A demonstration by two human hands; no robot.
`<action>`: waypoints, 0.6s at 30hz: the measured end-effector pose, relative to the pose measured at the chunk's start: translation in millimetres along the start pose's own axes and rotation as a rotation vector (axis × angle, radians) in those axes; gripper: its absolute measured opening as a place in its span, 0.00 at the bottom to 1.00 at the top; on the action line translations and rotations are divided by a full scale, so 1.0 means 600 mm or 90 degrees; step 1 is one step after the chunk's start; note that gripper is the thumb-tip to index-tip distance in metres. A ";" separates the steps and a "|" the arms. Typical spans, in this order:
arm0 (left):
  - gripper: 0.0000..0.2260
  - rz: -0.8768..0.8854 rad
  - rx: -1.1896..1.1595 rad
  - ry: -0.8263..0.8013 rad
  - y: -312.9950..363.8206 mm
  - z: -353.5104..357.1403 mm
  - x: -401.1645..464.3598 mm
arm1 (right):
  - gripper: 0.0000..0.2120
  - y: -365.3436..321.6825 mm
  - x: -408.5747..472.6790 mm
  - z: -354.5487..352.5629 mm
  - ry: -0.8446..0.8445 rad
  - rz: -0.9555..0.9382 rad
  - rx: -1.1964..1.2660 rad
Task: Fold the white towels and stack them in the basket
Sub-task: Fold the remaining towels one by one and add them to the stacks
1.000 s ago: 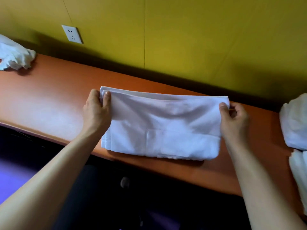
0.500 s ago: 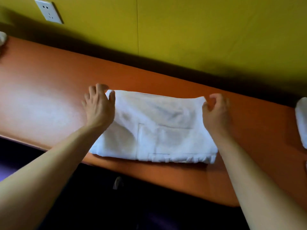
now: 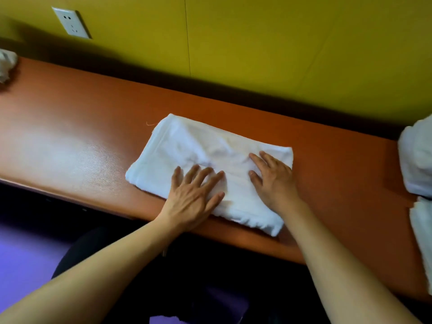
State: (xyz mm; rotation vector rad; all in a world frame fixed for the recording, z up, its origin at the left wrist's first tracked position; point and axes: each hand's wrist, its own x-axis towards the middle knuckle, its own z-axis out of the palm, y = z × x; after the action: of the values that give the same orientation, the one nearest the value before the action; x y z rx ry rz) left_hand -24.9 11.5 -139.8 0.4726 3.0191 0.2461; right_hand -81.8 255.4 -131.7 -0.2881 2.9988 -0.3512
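A folded white towel (image 3: pixel 187 146) lies flat on the orange table (image 3: pixel 70 136), its near edge close to the table's front edge. My left hand (image 3: pixel 194 195) presses flat on the towel's near middle with fingers spread. My right hand (image 3: pixel 273 176) presses flat on its right part, fingers straight. Neither hand grips the cloth. No basket is in view.
More white towels (image 3: pixel 416 160) lie at the table's right end, one below the other. A crumpled white cloth (image 3: pixel 5 64) sits at the far left. A yellow wall with a socket (image 3: pixel 71 24) runs behind the table.
Both hands let go of the towel's far corners and moved inward to its near half, where they lie flat. The towel looks shorter and folded over.
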 end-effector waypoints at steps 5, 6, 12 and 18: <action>0.31 0.027 0.038 -0.038 -0.007 -0.014 0.013 | 0.23 -0.046 -0.111 0.004 0.062 0.126 -0.086; 0.30 0.029 0.038 -0.046 -0.010 -0.014 0.016 | 0.22 -0.059 -0.136 0.011 0.085 0.134 -0.108; 0.20 0.046 0.043 0.049 0.007 -0.017 -0.001 | 0.23 -0.097 -0.219 0.035 0.094 0.142 -0.146; 0.35 0.111 0.028 0.041 0.051 -0.007 -0.155 | 0.26 -0.091 -0.223 0.034 0.108 0.133 -0.131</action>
State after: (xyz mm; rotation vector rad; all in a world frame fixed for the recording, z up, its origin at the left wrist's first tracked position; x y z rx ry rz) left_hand 71.7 10.9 -126.0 0.7478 3.0534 0.2101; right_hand 61.0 225.3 -126.9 0.0419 3.1960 -0.0492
